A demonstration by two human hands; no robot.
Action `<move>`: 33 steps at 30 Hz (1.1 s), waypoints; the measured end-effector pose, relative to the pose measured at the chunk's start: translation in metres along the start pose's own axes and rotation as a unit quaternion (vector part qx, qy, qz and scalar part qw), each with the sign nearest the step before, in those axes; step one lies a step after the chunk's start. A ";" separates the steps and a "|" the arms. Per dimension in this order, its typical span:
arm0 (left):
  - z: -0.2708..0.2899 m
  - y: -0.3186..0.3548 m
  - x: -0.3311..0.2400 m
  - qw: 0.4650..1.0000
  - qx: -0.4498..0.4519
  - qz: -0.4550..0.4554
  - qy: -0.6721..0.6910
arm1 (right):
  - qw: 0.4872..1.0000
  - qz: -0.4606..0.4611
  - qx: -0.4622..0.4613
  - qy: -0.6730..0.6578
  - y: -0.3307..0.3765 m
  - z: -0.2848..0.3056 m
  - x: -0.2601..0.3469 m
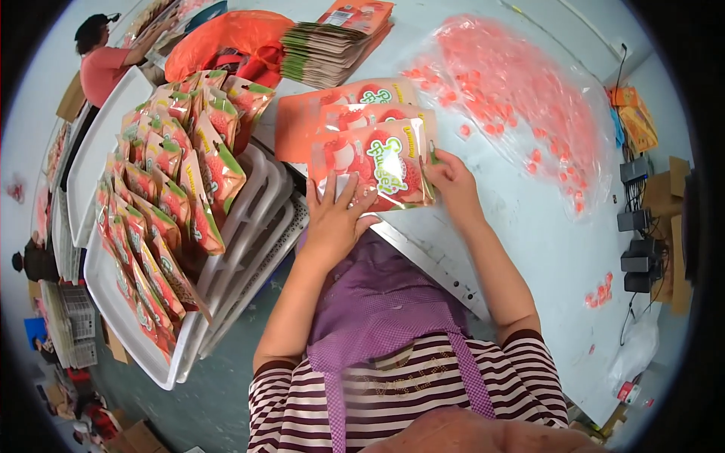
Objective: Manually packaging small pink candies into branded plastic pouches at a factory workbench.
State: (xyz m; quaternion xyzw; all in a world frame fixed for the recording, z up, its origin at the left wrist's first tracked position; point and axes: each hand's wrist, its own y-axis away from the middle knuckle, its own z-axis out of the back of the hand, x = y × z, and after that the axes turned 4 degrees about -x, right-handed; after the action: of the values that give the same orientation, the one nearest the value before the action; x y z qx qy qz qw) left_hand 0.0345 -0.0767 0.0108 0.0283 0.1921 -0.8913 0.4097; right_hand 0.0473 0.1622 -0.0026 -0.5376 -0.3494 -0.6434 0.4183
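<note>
In front of me a flat red-and-pink printed pouch [362,155] lies on top of others, with shiny glare on its front. My left hand [336,215] rests on its lower left part, fingers spread and open. At the pouch's right edge my right hand [453,185] is closed in a pinch. A small green item [433,153] pokes out at those fingertips; I cannot make out its kind. Behind the top pouch, a second pouch [366,115] and a third pouch [389,90] overlap in a fanned row.
On my left, filled pouches [181,181] stand in a white tray [162,370] atop stacked trays. A pouch stack [325,49] and an orange bag [226,38] lie farther back. Right of me, clear plastic [521,98] holds small red pieces. A person [106,64] works at far left.
</note>
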 end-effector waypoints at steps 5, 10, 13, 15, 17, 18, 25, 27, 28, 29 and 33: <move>0.001 -0.004 -0.001 1.000 0.011 0.014 0.008 | 0.986 -0.083 0.131 0.062 -0.022 0.009 0.019; 0.008 -0.001 -0.005 0.996 -0.041 0.036 0.077 | 0.984 -0.030 0.153 0.091 0.012 0.000 0.057; 0.021 0.000 -0.029 0.940 -0.090 0.127 0.303 | 0.976 -0.092 0.178 -0.080 0.040 -0.015 0.067; 0.032 0.000 -0.045 0.858 -0.109 0.214 0.455 | 0.987 0.057 0.150 0.006 0.053 -0.030 0.061; 0.034 0.002 -0.049 0.795 -0.107 0.251 0.542 | 0.954 0.235 0.114 0.146 0.062 -0.037 0.058; 0.037 0.000 -0.050 0.721 -0.105 0.280 0.625 | 0.954 0.235 0.116 0.145 0.062 -0.037 0.060; 0.042 0.011 -0.045 0.818 -0.123 0.233 0.511 | 0.957 0.203 0.209 -0.017 0.059 -0.026 0.070; 0.042 0.014 -0.044 0.822 -0.118 0.234 0.506 | 0.963 0.173 0.205 -0.025 0.059 -0.024 0.071; 0.042 0.015 -0.044 0.826 -0.120 0.242 0.495 | 0.959 0.191 0.211 0.004 0.060 -0.024 0.074; 0.050 0.017 -0.046 0.826 -0.116 0.237 0.498 | 0.952 0.208 0.221 0.029 0.065 -0.023 0.077; 0.068 0.015 -0.054 0.841 -0.066 0.208 0.495 | 0.952 0.199 0.232 0.025 0.072 -0.013 0.081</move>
State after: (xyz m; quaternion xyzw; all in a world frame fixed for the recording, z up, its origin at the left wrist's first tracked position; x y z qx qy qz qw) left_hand 0.0887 -0.0716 0.0803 0.4777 0.4170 -0.6379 0.4371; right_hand 0.1016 0.1082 0.0752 -0.4679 -0.3644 -0.4619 0.6595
